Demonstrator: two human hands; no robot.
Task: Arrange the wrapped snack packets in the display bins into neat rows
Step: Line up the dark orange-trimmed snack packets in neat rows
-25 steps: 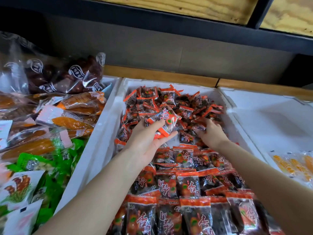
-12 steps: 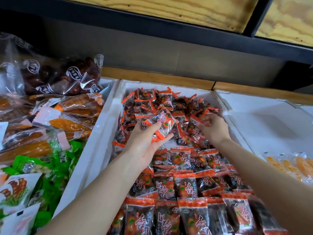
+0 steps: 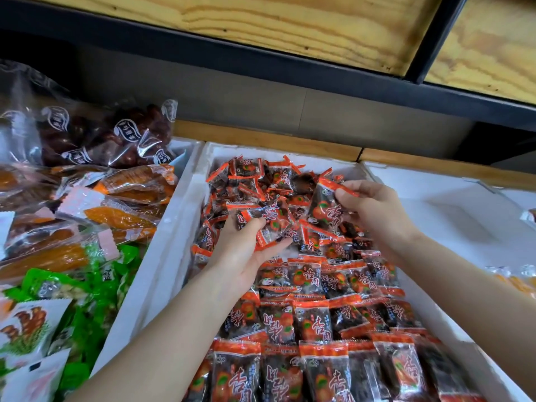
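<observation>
— So, where are the hands?
— Over the loose heap (image 3: 255, 181) in the white bin (image 3: 185, 216): left hand (image 3: 246, 253) cups a bunch of packets (image 3: 272, 224), fingers curled round them; right hand (image 3: 377, 213) pinches one packet (image 3: 323, 210) (held upright) between thumb and fingers.

1. A bunch of packets (image 3: 269, 224) partly covers the fingers of the left hand (image 3: 242, 253) gripping it; how many packets it contains cannot be told.
2. The right hand (image 3: 377, 210) hides one edge of the single packet (image 3: 326, 208) it pinches.
3. The nearest row (image 3: 322, 375) is cut off by the picture's near edge.
4. The yellow packets (image 3: 519, 281) at the right are blurred and cropped.
</observation>
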